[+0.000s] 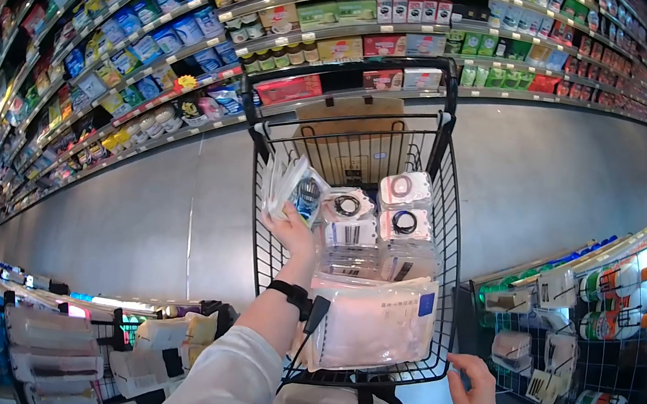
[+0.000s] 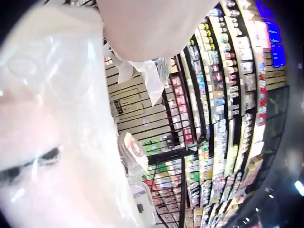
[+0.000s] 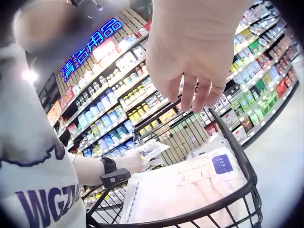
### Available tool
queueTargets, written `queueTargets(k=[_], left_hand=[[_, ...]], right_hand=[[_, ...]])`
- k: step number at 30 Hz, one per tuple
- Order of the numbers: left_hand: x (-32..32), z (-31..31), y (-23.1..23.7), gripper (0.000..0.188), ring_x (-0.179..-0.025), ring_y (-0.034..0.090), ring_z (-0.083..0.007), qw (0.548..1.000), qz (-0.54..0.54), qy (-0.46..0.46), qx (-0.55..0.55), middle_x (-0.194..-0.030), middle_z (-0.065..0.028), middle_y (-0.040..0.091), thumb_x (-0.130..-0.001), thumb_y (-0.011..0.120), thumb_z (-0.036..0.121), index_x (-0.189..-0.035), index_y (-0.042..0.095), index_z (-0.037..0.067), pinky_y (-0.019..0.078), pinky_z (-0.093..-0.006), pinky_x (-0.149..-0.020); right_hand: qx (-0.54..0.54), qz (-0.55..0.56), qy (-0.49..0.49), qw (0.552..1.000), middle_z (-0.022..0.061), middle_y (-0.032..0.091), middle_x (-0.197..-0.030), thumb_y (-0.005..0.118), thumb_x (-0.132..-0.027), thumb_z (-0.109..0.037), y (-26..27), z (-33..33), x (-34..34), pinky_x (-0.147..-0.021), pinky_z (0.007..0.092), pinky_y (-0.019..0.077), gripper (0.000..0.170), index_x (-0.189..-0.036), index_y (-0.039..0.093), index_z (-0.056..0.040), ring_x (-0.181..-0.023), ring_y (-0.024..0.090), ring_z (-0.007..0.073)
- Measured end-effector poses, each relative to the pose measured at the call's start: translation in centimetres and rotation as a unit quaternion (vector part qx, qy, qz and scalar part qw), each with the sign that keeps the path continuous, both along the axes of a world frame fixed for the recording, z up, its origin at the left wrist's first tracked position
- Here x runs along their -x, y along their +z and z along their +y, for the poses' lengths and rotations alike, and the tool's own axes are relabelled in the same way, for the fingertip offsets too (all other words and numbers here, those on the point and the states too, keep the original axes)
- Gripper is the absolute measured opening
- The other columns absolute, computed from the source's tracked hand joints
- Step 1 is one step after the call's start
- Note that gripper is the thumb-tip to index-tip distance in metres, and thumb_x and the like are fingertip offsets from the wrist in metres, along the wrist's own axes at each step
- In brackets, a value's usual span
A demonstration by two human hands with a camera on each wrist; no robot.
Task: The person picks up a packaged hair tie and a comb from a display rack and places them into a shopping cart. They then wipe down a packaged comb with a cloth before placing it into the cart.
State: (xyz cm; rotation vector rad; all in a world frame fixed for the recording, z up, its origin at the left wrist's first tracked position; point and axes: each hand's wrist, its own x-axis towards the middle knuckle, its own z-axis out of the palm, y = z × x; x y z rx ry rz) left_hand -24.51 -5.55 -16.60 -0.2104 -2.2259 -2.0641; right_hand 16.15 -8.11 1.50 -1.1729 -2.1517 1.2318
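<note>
In the head view, my left hand (image 1: 293,233) reaches over the left side of a black wire shopping cart (image 1: 454,307) and grips several clear plastic packets (image 1: 289,184), one with dark contents. White packet corners (image 2: 153,83) jut out below that hand in the left wrist view. Beside it in the cart stand stacked clear-wrapped packs (image 1: 351,232), some topped with a dark ring. A large pale pink plastic-wrapped package (image 1: 371,328) lies nearest my body. My right hand (image 1: 475,395) hangs by the cart's near right corner, fingers loosely bent, nothing in it.
A brown slatted panel (image 1: 340,150) shows at the cart's far end. Long shelves of packaged goods (image 1: 345,15) curve along the far side of the aisle. Wire racks with hanging packs stand close on the right (image 1: 576,318) and at lower left.
</note>
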Motion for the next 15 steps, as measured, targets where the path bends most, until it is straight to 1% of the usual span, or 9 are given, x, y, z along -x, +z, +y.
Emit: queueTargets(k=[2,5,6,8,10,12,13,14,15], left_hand=[[-0.3,0.4,-0.2,0.043,-0.120,0.042,-0.0340,0.990,0.055,-0.026,0.125,-0.141,-0.0208,0.022,-0.095,0.051,0.021,-0.132,0.042,0.001,0.0352,-0.0390,-0.102],[-1.0,0.8,0.1,0.046,-0.121,0.040,-0.0386,0.962,0.018,-0.051,0.268,-0.143,-0.0211,0.021,-0.092,0.055,0.025,-0.134,0.043,0.009,0.0343,-0.0408,-0.104],[-0.7,0.7,-0.2,0.046,-0.121,0.040,-0.0386,0.961,0.019,-0.059,0.268,-0.143,-0.0211,0.021,-0.092,0.055,0.025,-0.134,0.043,0.009,0.0343,-0.0408,-0.104],[0.9,-0.3,-1.5,0.066,-0.128,0.033,-0.0423,0.900,-0.091,-0.052,0.423,-0.144,-0.0246,0.021,-0.081,0.067,0.041,-0.135,0.045,0.012,0.0288,-0.0461,-0.106],[1.7,-0.6,-2.1,0.068,-0.122,0.041,-0.0402,0.865,-0.062,-0.039,0.495,-0.144,-0.0210,0.024,-0.072,0.074,0.035,-0.131,0.051,0.012,0.0349,-0.0417,-0.104],[4.8,-2.2,-4.9,0.069,-0.118,0.047,-0.0368,0.883,-0.061,-0.153,0.439,-0.135,-0.0205,0.040,-0.061,0.078,0.031,-0.125,0.058,0.013,0.0382,-0.0412,-0.101],[5.4,-2.5,-5.7,0.070,-0.110,0.054,-0.0319,0.883,-0.008,-0.152,0.444,-0.118,-0.0178,0.056,-0.056,0.080,0.029,-0.120,0.061,0.009,0.0419,-0.0395,-0.097],[6.2,-2.9,-7.0,0.071,-0.101,0.059,-0.0281,0.904,0.021,-0.181,0.387,-0.109,-0.0148,0.063,-0.055,0.083,0.029,-0.119,0.061,0.005,0.0454,-0.0376,-0.092],[6.5,-3.0,-7.4,0.068,-0.099,0.060,-0.0247,0.902,0.017,-0.204,0.381,-0.110,-0.0138,0.063,-0.059,0.083,0.025,-0.119,0.060,0.001,0.0464,-0.0346,-0.090]], right_hand=[[0.006,-0.028,0.016,0.999,0.0146,0.064,-0.095,0.062,-0.079,-0.003,0.0,-0.4,-0.9,-0.079,0.0373,0.0469,0.024,-0.103,0.063,-0.0013,-0.089,0.060,0.0308],[0.024,-0.042,0.004,0.999,0.0142,0.064,-0.094,0.062,-0.081,-0.005,0.0,-1.0,-2.3,-0.078,0.0374,0.0465,0.023,-0.104,0.064,-0.0022,-0.088,0.059,0.0303],[0.033,-0.045,0.003,0.998,0.0139,0.064,-0.094,0.062,-0.081,-0.006,0.1,-1.0,-2.6,-0.078,0.0372,0.0464,0.023,-0.104,0.063,-0.0023,-0.088,0.059,0.0301],[0.036,-0.045,-0.005,0.998,0.0140,0.064,-0.095,0.062,-0.082,-0.007,0.1,-1.2,-3.3,-0.078,0.0374,0.0464,0.024,-0.105,0.063,-0.0027,-0.089,0.059,0.0303],[0.038,-0.047,-0.018,0.998,0.0141,0.064,-0.095,0.061,-0.082,-0.007,-0.1,-1.2,-4.1,-0.078,0.0376,0.0464,0.025,-0.107,0.063,-0.0030,-0.089,0.059,0.0306],[-0.005,-0.027,0.002,1.000,0.0145,0.064,-0.096,0.061,-0.083,-0.010,-1.0,-1.2,-5.3,-0.079,0.0388,0.0462,0.026,-0.109,0.062,-0.0043,-0.090,0.059,0.0316],[0.000,-0.025,0.008,1.000,0.0146,0.064,-0.096,0.061,-0.084,-0.011,-1.3,-1.2,-6.0,-0.079,0.0396,0.0461,0.026,-0.110,0.061,-0.0048,-0.090,0.059,0.0323],[0.003,-0.027,0.007,1.000,0.0147,0.064,-0.096,0.060,-0.084,-0.012,-1.6,-1.1,-6.6,-0.080,0.0405,0.0459,0.027,-0.110,0.061,-0.0053,-0.091,0.059,0.0329],[0.019,-0.027,0.003,0.999,0.0147,0.064,-0.096,0.060,-0.085,-0.012,-1.8,-1.1,-7.4,-0.081,0.0411,0.0458,0.026,-0.110,0.061,-0.0052,-0.091,0.059,0.0334]])
